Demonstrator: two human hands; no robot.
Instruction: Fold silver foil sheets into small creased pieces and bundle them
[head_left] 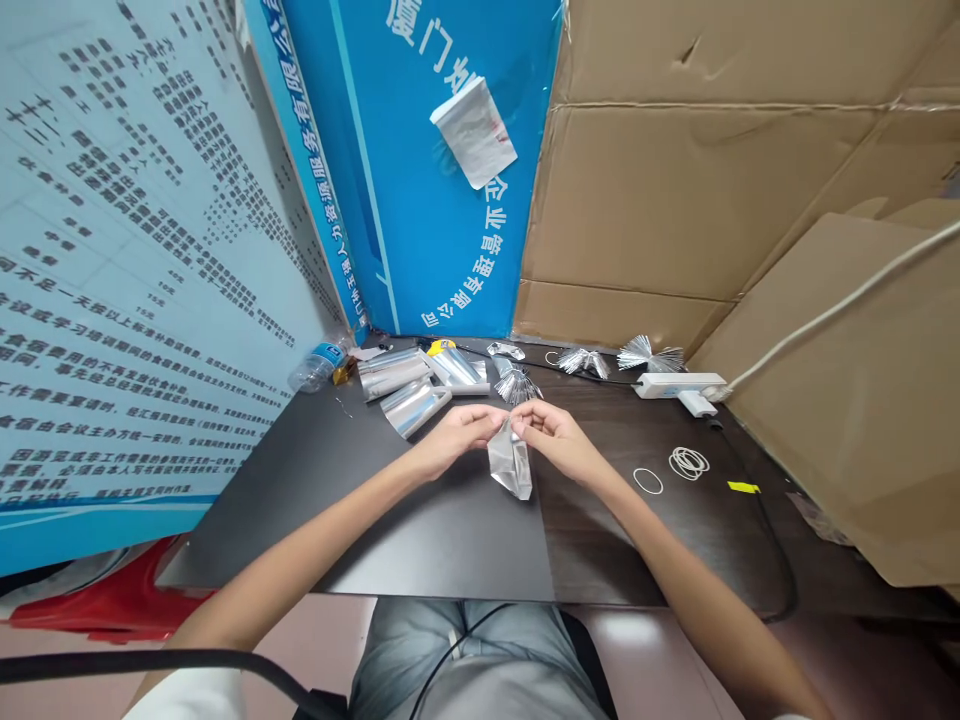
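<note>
A piece of silver foil [511,468] hangs from my fingertips over the dark table. Its top is gathered narrow and its lower part flares out. My left hand [469,435] pinches the gathered top from the left. From the right, my right hand [551,432] pinches the same spot, the two sets of fingertips almost touching. Just behind my hands lies a fringed silver foil bundle [516,382]. Beyond my left hand are rolled silver foil sheets [416,405]. To the right of my right hand lie a single white ring [648,481] and several stacked white rings [688,463].
A white power strip [681,385] with a plugged-in adapter sits at the back right, its cable [840,310] rising along the cardboard wall [637,200]. More fringed foil [649,355] lies at the back edge. A plastic bottle [319,366] rests at the back left; yellow tape [743,487] lies right.
</note>
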